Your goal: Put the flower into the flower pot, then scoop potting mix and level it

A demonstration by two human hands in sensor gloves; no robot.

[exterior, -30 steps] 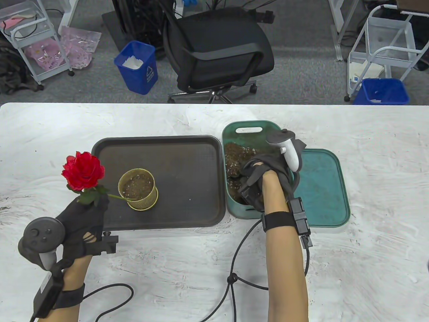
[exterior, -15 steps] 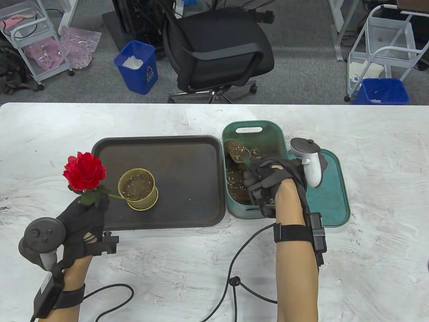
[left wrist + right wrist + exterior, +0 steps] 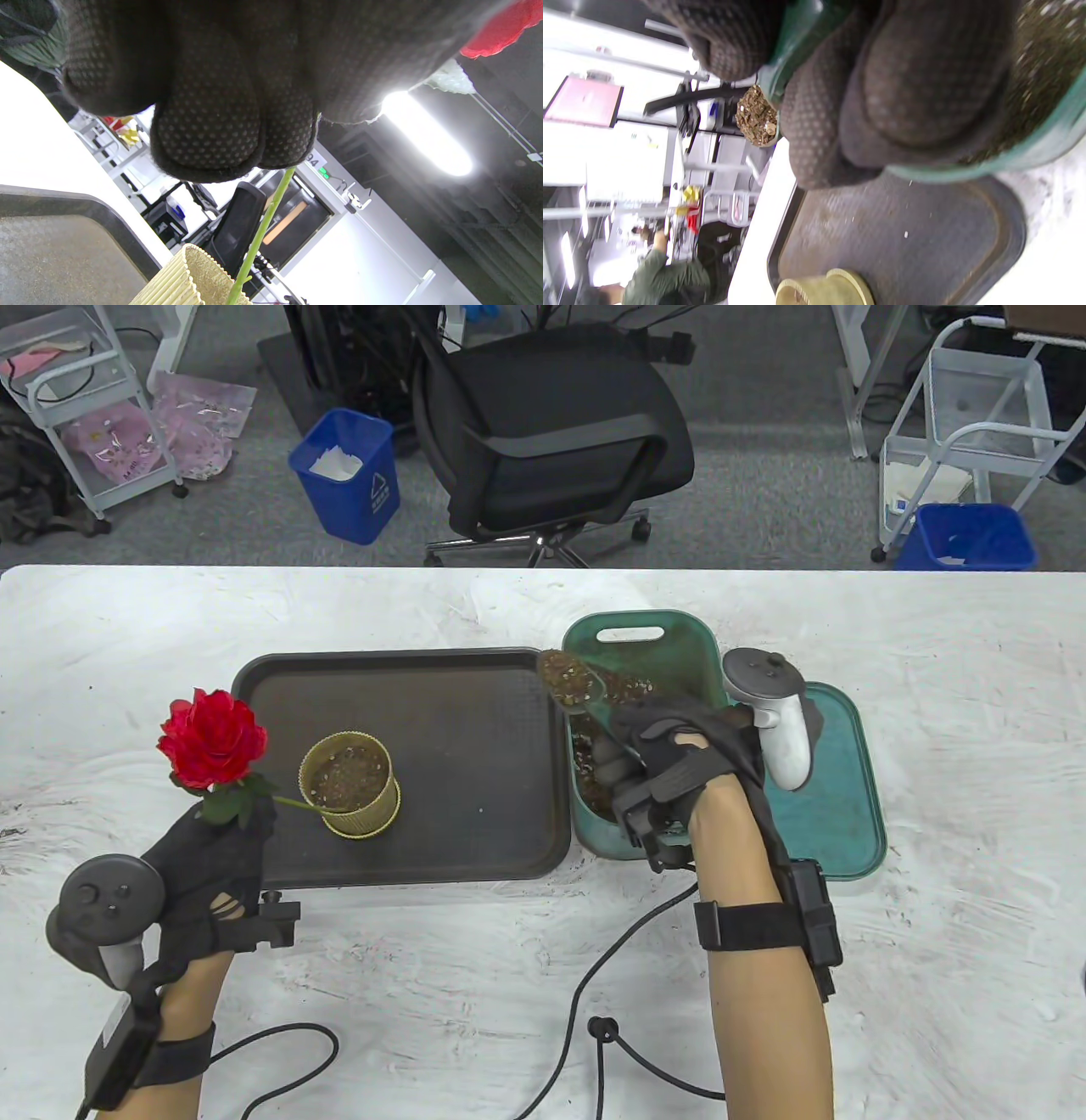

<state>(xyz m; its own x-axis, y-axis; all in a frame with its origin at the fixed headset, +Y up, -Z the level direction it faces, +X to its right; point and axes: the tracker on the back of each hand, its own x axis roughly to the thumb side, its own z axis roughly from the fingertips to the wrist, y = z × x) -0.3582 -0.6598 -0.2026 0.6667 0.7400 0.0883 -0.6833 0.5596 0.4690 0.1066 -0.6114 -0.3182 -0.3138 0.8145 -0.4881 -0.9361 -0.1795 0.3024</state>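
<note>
At far left, the left hand [image 3: 208,848] pinches the one flower [image 3: 212,738], its stem [image 3: 258,233] dipping into the one pot [image 3: 349,783] on the tray [image 3: 475,848]. Rightward, the right hand [image 3: 670,763] clenches one scoop [image 3: 570,678], now lifted, loaded, from the bin [image 3: 632,632] toward the pot; filling comes next.

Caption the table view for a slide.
Right hand lifts a loaded scoop toward the pot; left hand steadies the rose.

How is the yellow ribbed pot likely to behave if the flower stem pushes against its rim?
The flower pot looks small and thin-walled, so probably light. The flower leans far out sideways, so it might tip or slide on the tray.
</note>
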